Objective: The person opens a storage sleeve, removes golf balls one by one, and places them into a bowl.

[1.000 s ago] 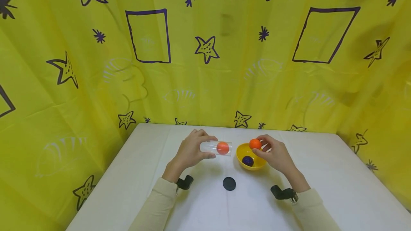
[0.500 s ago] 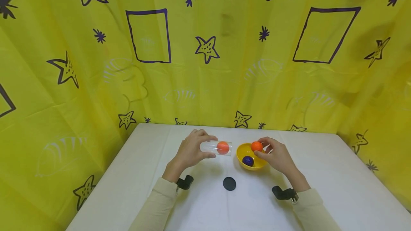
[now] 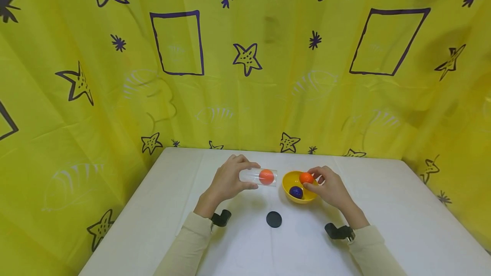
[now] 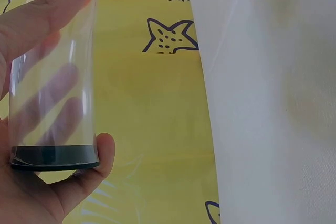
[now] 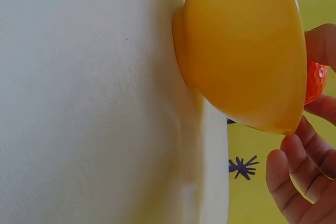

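My left hand [image 3: 228,179] grips a clear plastic tube [image 4: 58,93] lying roughly level above the table. An orange-red ball [image 3: 266,177] sits inside it near the end facing the bowl. The left wrist view shows a dark base [image 4: 55,156] closing the tube's other end. Between thumb and fingers, my right hand [image 3: 327,185] pinches an orange golf ball [image 3: 306,177] at the right side of a yellow bowl [image 5: 247,51]. Its dimples show in the right wrist view, just past the rim, with other fingers near the bowl's edge. A dark purple ball [image 3: 296,192] lies in the bowl.
A round black lid [image 3: 274,219] lies flat on the white table [image 3: 238,246], in front of the bowl and between the forearms. Behind and beside the table hangs a yellow curtain [image 3: 245,97] with star drawings.
My right hand has lowered the orange golf ball slightly toward the inside of the bowl. The left hand and the tube have stayed in place.
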Available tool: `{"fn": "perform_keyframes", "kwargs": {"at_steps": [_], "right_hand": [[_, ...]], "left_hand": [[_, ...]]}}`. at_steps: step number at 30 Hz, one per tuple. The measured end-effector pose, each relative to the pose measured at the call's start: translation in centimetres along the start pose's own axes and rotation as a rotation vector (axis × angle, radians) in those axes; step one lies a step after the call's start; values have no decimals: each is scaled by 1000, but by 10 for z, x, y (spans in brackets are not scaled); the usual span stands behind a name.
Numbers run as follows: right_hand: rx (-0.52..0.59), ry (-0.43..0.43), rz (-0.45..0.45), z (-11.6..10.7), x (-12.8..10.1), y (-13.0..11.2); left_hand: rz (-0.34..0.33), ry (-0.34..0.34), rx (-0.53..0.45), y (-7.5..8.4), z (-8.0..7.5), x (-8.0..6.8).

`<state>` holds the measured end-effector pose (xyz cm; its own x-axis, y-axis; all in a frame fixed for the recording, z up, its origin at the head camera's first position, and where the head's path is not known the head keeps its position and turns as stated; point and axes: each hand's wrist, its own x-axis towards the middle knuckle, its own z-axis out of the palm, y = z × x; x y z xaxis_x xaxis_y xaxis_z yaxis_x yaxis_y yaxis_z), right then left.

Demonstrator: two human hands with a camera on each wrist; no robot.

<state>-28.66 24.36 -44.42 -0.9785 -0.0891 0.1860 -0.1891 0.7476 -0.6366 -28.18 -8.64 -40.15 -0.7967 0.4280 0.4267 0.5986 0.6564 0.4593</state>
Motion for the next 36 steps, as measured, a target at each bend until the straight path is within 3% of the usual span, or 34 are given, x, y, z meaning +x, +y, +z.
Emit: {"fn": "perform_keyframes", "kwargs": {"at_steps": [26, 36], "right_hand": [[-30, -71, 18, 3, 0, 9], [-5, -32, 11, 1, 0, 8]], "left_hand": [[-1, 2, -5, 2, -2, -1], [2, 8, 6, 2, -2, -1]]}}
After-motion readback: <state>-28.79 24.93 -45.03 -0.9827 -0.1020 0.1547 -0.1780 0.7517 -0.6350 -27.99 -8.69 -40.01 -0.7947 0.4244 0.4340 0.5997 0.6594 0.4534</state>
